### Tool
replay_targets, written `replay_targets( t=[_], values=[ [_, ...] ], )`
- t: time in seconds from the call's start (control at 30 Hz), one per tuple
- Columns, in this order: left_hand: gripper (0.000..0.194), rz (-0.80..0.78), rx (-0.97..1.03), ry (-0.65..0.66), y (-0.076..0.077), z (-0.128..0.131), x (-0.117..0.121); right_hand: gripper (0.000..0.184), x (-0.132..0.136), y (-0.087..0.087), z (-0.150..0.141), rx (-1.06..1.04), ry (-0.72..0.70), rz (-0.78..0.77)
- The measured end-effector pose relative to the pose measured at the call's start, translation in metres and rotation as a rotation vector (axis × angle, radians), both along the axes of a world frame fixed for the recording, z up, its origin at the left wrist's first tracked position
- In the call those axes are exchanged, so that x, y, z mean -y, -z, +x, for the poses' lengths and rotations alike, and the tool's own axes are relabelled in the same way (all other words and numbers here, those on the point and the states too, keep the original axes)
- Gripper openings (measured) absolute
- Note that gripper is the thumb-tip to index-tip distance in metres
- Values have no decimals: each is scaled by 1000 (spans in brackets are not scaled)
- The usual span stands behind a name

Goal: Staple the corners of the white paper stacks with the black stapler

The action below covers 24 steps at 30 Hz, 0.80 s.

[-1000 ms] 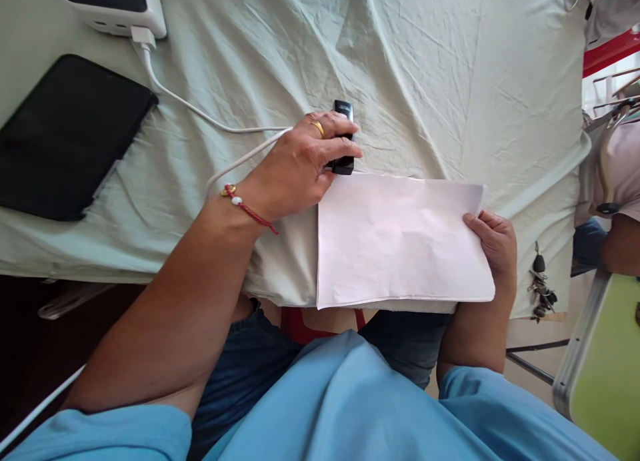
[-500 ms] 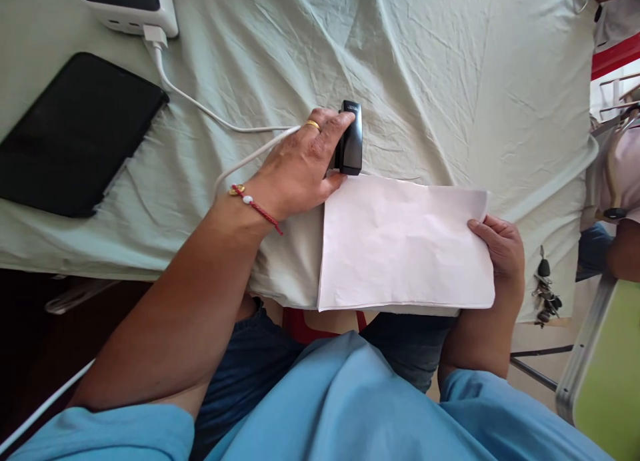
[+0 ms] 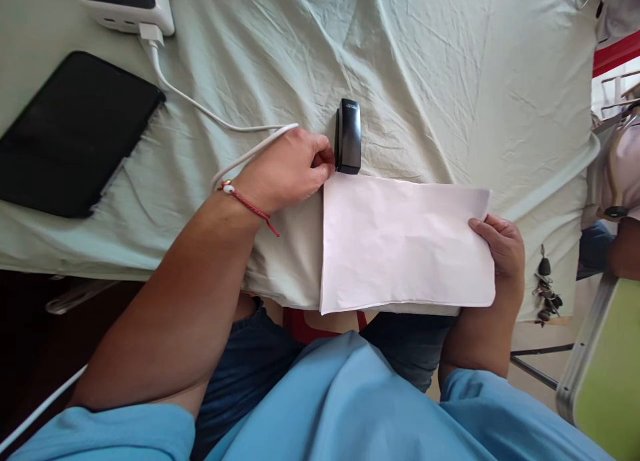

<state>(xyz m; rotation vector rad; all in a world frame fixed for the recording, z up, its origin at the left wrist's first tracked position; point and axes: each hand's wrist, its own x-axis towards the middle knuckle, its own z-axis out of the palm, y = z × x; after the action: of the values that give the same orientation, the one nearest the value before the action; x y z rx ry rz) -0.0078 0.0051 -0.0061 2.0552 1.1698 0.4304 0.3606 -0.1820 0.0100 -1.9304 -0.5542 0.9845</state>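
I see wrinkled cloth (image 3: 440, 81) under paper (image 3: 400, 244); right hand (image 3: 503, 244) pinches paper's right edge; left hand (image 3: 293, 164) curled at paper's corner, can't tell hold; green table (image 3: 607, 368) right of paper.

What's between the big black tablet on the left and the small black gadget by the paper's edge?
In the head view, the white cable and the left hand lie between tablet and gadget, with pale green cloth beneath.

The stapler (image 3: 351, 138) looks glossy and smooth; the paper (image 3: 405, 244) is matt, faintly creased; the tablecloth (image 3: 450, 88) is wrinkled fabric.
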Motion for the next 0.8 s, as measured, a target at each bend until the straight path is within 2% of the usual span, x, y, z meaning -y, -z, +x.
replay_targets(
  t=[0.17, 0.33, 0.5, 0.67, 0.8],
  values=[
    [22, -3, 10, -81, 2, 1, 0, 33, -2, 0, -3, 7, 35, 57],
    [58, 98, 110, -131, -2, 1, 5, 34, -4, 0, -3, 18, 51, 67],
    [42, 157, 251, -48, -3, -2, 7, 35, -5, 0, -2, 13, 71, 70],
    [35, 63, 187, -10, -8, -4, 9, 36, -4, 1, -1, -3, 47, 92],
    [34, 7, 218, -36, -12, -1, 13, 35, -2, 4, 2, 9, 47, 99]
  ],
)
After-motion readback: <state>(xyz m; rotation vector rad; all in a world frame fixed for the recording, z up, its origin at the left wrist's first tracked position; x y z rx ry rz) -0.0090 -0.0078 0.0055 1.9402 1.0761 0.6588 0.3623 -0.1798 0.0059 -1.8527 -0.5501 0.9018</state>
